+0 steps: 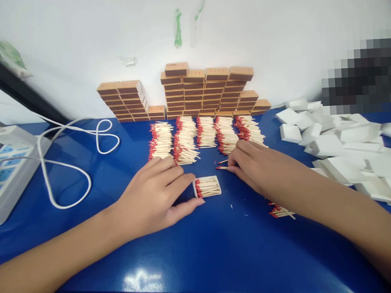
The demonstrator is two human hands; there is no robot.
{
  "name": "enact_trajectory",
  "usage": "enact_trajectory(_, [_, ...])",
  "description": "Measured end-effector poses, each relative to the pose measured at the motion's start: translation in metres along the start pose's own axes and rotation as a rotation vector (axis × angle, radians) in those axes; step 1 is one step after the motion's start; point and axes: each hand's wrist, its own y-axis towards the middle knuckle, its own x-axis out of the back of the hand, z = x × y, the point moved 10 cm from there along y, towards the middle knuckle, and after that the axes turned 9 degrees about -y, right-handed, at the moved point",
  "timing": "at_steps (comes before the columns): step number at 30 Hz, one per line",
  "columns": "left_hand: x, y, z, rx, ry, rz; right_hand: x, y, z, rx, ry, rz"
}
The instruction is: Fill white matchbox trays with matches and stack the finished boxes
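Observation:
A small white matchbox tray (219,185) lies on the blue table, filled with red-headed matches (209,187). My left hand (158,188) is at the tray's left end, thumb and a finger on either side of that corner, holding it. To the right, my right hand (247,161) pinches a match (222,167) between thumb and fingertips, its red head pointing left. Another match (223,162) shows just behind it, partly hidden by the fingers. Several heaps of matches (186,140) lie in a row beyond both hands.
Stacked brown matchboxes (192,92) stand against the wall. Many white trays (339,134) are piled at the right. A small bunch of matches (279,210) lies by my right forearm. At left are a power strip (16,173) and a looped white cable (44,172).

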Motion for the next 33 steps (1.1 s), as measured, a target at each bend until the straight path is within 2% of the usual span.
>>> enact_trajectory(3, [0.0,0.0,0.0,-0.006,-0.001,-0.005,0.003,0.0,0.003,-0.003,0.075,-0.005])
enact_trajectory(9, [0.001,-0.001,0.0,-0.005,0.0,-0.006,0.031,0.001,0.012,-0.038,0.318,-0.051])
enact_trajectory(12, [0.001,0.0,-0.001,-0.007,-0.012,-0.011,0.036,0.001,0.028,-0.006,0.317,-0.076])
enact_trajectory(16, [0.001,0.001,-0.001,-0.008,-0.026,-0.008,0.031,0.002,0.045,0.049,0.228,-0.099])
enact_trajectory(24, [0.0,-0.001,-0.001,-0.006,-0.032,-0.004,0.037,0.005,0.051,0.042,0.256,-0.142])
enact_trajectory(29, [-0.001,0.0,-0.001,-0.004,-0.022,0.004,0.044,0.004,0.04,0.009,0.299,-0.165])
enact_trajectory(33, [-0.001,-0.001,-0.001,-0.003,-0.019,0.003,0.043,0.003,0.011,-0.072,0.216,-0.168])
